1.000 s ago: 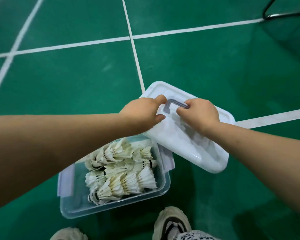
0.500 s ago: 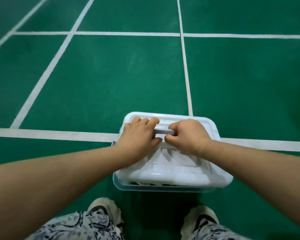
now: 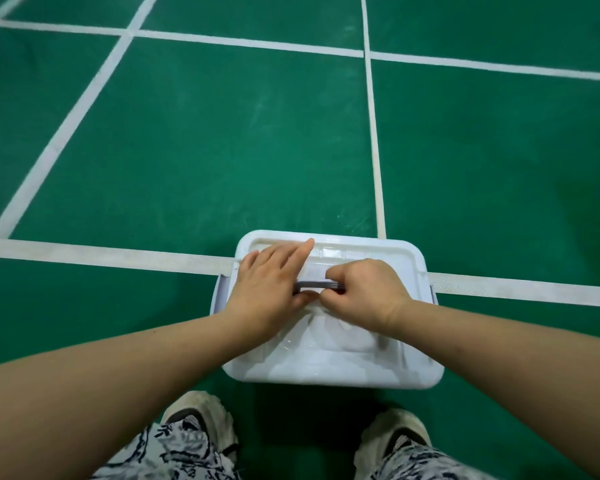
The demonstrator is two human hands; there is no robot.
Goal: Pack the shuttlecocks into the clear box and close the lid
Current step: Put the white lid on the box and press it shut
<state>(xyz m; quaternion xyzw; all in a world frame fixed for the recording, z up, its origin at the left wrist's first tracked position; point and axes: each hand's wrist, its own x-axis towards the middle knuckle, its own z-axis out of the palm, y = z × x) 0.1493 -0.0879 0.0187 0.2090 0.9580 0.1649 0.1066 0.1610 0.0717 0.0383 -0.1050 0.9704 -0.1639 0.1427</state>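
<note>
Left hand has uncurled its fingers since a moment ago, and now they lie straight across the lid! Green floor all round, white lines meeting at the box, which sits just ahead of two shoes. Lid is down flat, covering the box. Right hand grips the right end of the grey handle, fingers curled round it; the left palm covers the other end.
</note>
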